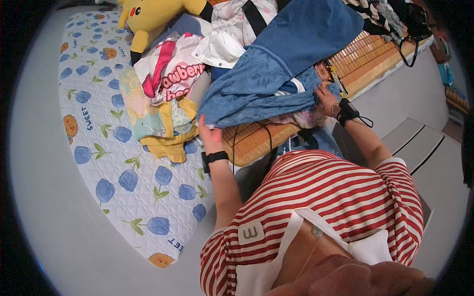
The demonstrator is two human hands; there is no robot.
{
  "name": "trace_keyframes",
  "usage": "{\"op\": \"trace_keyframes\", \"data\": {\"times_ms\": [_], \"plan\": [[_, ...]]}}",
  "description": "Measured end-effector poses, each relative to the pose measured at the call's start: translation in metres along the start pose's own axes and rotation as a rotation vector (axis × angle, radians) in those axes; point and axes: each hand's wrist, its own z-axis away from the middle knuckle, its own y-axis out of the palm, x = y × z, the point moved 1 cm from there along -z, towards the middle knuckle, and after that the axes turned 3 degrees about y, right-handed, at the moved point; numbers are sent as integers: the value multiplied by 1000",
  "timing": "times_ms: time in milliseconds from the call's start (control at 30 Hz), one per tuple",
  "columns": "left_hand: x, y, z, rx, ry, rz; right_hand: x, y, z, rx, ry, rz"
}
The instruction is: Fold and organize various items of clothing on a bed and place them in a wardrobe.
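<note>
A blue garment point(259, 85) lies spread in front of me on the pile of clothes, with a plain darker part and a lighter patterned part. At its lower left corner my left hand point(211, 136) grips the edge, some fingers hidden by the cloth. My right hand point(327, 99) holds the right side of the same garment, fingertips partly lost among the folds. White trim shows in an opening near the right hand. Each wrist wears a black band. To the left are a white and pink printed garment point(177, 70) and a yellow and pale green folded garment point(166, 125).
A slatted bamboo mat point(255, 142) lies beneath the clothes. A quilted mat with blue tulips point(126, 177) spreads leftward. A yellow plush toy point(155, 16) sits at the back. More dark clothing point(392, 18) lies at the far right. Black cords hang by the mat's front edge.
</note>
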Motion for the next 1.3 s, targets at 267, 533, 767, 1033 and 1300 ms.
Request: {"op": "trace_keyframes", "data": {"times_ms": [267, 533, 767, 1033, 1300], "plan": [[-72, 113, 53, 337, 40, 38, 2, 24, 3, -216, 22, -44], [-94, 226, 124, 572, 78, 46, -13, -34, 11, -729, 215, -408], [-104, 291, 167, 899, -58, 140, -17, -131, 43, -906, 405, -621], [-90, 339, 184, 1040, -157, 177, -15, -122, 23, -950, 220, -356], [-81, 386, 188, 1082, -167, 136, -4, -109, 10, -727, -233, 81]]}}
